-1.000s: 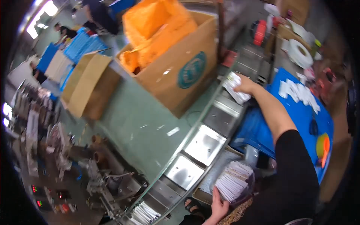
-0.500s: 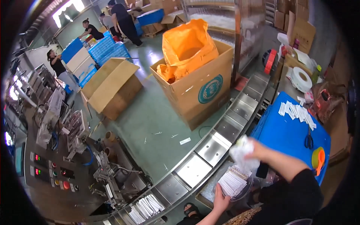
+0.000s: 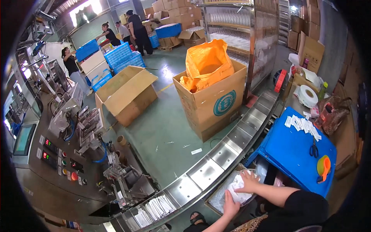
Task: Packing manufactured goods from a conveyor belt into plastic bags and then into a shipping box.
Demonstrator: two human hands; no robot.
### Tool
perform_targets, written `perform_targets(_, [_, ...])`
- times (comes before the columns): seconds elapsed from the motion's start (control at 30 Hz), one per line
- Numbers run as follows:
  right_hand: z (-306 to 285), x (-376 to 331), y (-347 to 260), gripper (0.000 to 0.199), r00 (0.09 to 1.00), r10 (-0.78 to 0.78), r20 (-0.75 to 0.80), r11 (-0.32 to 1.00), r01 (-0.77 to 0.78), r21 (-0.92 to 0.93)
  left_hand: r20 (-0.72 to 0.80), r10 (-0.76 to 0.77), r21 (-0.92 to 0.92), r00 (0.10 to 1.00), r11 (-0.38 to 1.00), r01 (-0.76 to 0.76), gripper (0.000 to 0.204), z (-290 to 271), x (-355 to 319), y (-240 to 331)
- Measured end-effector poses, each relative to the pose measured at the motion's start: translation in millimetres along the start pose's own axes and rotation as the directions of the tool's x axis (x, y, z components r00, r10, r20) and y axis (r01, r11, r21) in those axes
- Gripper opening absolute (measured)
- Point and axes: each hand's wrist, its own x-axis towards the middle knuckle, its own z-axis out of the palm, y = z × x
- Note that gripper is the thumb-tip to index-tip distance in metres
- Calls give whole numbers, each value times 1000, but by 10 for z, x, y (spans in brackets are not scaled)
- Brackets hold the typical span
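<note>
White packets (image 3: 239, 190) are gathered in a clear-lined bin (image 3: 221, 197) just below the curved steel conveyor (image 3: 210, 172). Left hand (image 3: 230, 204) is pressed flat on their near side, right hand (image 3: 249, 181) spread on top, both touching. Long axis cannot be told. Blue table (image 3: 288, 152) stands right, unobstructing.

Evenly bright indoor lighting; blown-out glare at upper-left window (image 3: 83, 7). Soft shadows on floor (image 3: 166, 127). Strong fisheye bending, black vignette at rim. Centre sharp, edges slightly soft.
</note>
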Motion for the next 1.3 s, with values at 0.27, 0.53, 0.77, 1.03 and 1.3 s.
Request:
perform_targets(0.27, [296,-264,-159,102,999,-31,-13,998,30,-47,10,29,-2,1000,1000,-29,82,-43,-57,44])
perform_targets(0.53, [-390,-98,-117,94,946,-282,-163,959,281,-29,2,28,-11,1000,1000,-28,81,-72,-29,57])
perform_targets(0.77, [-1502,1833,1240,65,732,-30,-680,983,147,114,43,26,-55,999,998,-24,80,7,5,21])
perform_targets(1.03, [-1455,2957,1834,50,780,259,-570,935,-55,350,67,-57,-60,996,996,61,78,-31,-10,96])
perform_targets(1.3, [-1470,3166,1748,89,887,423,-185,895,-378,234,62,-58,-97,996,993,64,78,-60,35,66])
